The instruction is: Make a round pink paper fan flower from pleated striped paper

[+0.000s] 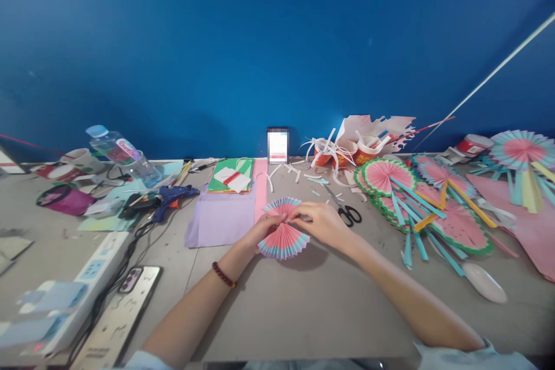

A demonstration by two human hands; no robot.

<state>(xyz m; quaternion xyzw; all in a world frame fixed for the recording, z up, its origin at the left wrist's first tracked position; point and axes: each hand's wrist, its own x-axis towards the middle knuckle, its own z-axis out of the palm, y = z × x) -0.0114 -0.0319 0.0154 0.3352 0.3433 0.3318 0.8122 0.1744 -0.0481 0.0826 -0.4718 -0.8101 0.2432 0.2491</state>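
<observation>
While L grip (263, 230) & R grip (324, 223) pinch roundish fan (284, 240), lower pleats (285, 250) face tbl's near edge (347, 356).

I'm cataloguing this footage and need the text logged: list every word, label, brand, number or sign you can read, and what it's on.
No text reads with certainty:
Bottle label: pale lettering, too blurred to quote.
Red paper cup: yellow lettering, too blurred.
Upright screen: pixelated, unreadable.
Phone lying at lower left: dark marks and small print on its back, unclear.
</observation>
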